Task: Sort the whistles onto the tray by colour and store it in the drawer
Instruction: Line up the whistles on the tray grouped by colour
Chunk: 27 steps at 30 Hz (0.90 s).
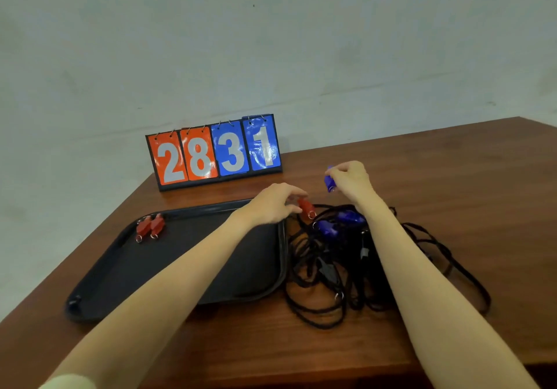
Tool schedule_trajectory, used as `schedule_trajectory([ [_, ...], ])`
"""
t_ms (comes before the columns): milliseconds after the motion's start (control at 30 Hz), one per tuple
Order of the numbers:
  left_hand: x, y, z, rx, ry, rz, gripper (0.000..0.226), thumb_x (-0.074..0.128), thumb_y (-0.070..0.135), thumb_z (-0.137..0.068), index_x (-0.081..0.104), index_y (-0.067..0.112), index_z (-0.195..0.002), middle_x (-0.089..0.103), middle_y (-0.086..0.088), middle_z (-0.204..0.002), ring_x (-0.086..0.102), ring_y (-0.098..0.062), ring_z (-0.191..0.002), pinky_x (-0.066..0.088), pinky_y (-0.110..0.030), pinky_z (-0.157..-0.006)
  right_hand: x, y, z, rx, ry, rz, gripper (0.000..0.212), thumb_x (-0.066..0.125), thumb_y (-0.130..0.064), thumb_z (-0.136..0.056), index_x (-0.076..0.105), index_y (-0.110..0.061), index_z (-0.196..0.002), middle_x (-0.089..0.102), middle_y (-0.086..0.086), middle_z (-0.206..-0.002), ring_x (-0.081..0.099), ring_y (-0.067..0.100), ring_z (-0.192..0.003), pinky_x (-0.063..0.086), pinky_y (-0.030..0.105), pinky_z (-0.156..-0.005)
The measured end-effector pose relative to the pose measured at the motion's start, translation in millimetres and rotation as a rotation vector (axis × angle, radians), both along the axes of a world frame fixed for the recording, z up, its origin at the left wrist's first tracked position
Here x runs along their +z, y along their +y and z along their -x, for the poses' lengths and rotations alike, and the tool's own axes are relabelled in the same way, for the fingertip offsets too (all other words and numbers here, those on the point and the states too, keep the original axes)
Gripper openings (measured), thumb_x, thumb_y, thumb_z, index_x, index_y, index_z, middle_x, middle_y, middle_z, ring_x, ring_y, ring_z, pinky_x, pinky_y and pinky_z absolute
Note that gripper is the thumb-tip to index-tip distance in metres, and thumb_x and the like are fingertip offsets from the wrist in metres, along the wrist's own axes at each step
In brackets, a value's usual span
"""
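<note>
A black tray [129, 271] lies on the wooden table with two red whistles [150, 226] side by side in its far left corner. Just past the tray's far right corner, my left hand [275, 203] pinches a red whistle [306, 207] with a metal ring. My right hand [351, 179] is raised above the table and grips a blue whistle [329, 181]. Two more blue whistles [337, 222] lie among a tangle of black lanyards [325, 271] right of the tray.
A flip scoreboard [214, 153] reading 28 and 31 stands at the back of the table [452, 183] against a pale wall. The black cords spread far right towards the table's right side. No drawer is in view.
</note>
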<state>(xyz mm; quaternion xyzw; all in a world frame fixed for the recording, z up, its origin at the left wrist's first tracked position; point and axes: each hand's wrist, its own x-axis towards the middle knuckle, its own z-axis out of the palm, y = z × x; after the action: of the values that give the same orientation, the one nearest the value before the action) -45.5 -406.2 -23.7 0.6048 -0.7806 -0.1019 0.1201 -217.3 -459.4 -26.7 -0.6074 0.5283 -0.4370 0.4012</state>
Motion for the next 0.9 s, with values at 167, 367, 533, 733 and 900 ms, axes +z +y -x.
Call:
schedule_trajectory([
  [167,-0.4,-6.3,6.5,-0.028,-0.016,-0.015,0.041,0.059,0.007,-0.09,0.058,0.02,-0.129,0.058,-0.001,-0.13,0.055,-0.015,-0.116,0.044,-0.028,-0.098,2.9,5.6,1.0,-0.074,-0.1,0.008,0.021,0.053,-0.003,-0.089,0.067,0.012,-0.093,0.061,-0.001,-0.071,0.065,0.021,-0.093,0.055,0.045,-0.087],
  [367,-1.9,-9.7,6.1,-0.062,-0.126,0.046,0.024,0.068,0.02,-0.085,0.068,0.021,-0.109,0.055,0.0,-0.108,0.053,-0.016,-0.099,0.046,-0.037,-0.091,2.0,6.4,3.8,-0.115,-0.043,0.028,0.024,0.048,0.001,-0.085,0.067,0.016,-0.088,0.072,0.014,-0.094,0.063,0.013,-0.08,0.057,0.046,-0.081],
  [533,2.6,-2.7,0.6,-0.01,0.033,0.076,0.028,0.068,0.022,-0.085,0.064,0.016,-0.112,0.058,0.001,-0.114,0.057,-0.012,-0.101,0.047,-0.027,-0.091,2.7,10.5,-0.1,-0.109,0.033,0.055,0.027,0.049,-0.003,-0.089,0.068,0.007,-0.073,0.073,0.014,-0.1,0.063,0.01,-0.082,0.056,0.042,-0.08],
  [733,36.8,37.5,-52.1,0.093,0.137,0.037,0.028,0.063,0.027,-0.089,0.063,0.02,-0.116,0.061,0.008,-0.106,0.054,-0.003,-0.095,0.044,-0.017,-0.083,9.5,33.6,-21.9,0.015,0.05,0.18,0.02,0.057,-0.006,-0.087,0.059,-0.012,-0.068,0.065,0.004,-0.08,0.06,0.013,-0.075,0.05,0.029,-0.07],
  [900,61.2,83.3,-106.0,0.095,-0.052,-0.218,0.022,0.055,0.019,-0.095,0.067,0.017,-0.112,0.061,0.008,-0.107,0.056,-0.005,-0.097,0.042,-0.014,-0.079,8.7,60.7,-63.3,0.315,0.164,0.273,0.012,0.063,-0.008,-0.085,0.062,-0.015,-0.076,0.068,0.003,-0.089,0.065,0.013,-0.087,0.051,0.024,-0.075],
])
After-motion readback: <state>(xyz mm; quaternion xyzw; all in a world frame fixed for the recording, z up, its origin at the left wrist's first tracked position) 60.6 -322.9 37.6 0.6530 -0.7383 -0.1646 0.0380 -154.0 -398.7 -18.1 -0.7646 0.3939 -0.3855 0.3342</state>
